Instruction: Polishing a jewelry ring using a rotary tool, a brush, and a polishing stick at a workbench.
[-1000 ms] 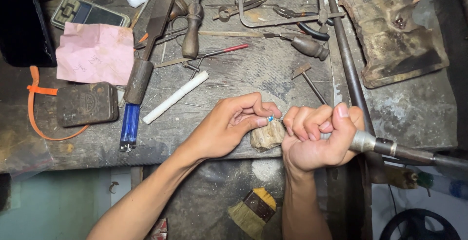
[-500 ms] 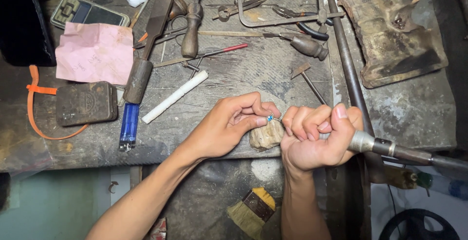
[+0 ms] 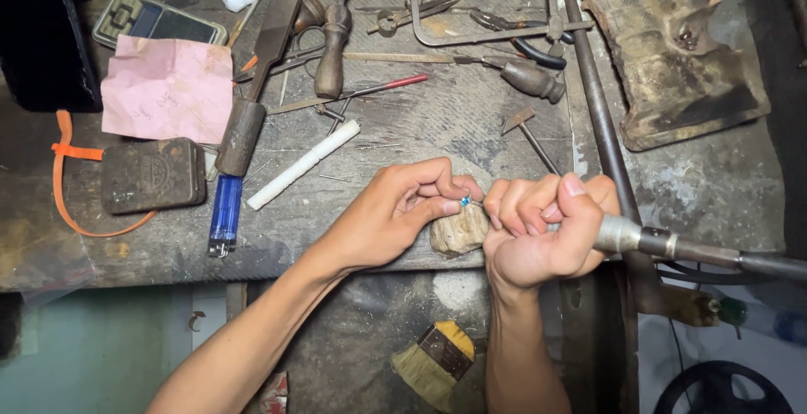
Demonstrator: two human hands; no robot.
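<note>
Head view: blue stone (image 3: pixel 464 200) between left hand (image 3: pixel 395 216) fingertips, beside right hand (image 3: pixel 538 233).

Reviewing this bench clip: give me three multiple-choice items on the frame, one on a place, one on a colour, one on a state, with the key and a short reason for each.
1. Where does the pink paper lie?
A. on the bench's far left part
B. under the brush
C. in the right hand

2. What colour is the small piece pinched in the left hand?
A. red
B. blue
C. yellow

3. How does the right hand stand?
A. flat and open on the bench
B. closed around the rotary handpiece
C. holding the lighter

Key: 1 A, the paper lies left of the files, beside the dark tin. 2 B, a blue speck shows at the fingertips, above the worn wooden peg. 3 B, the fingers curl round the metal handpiece, whose shaft runs off to the right.
</note>
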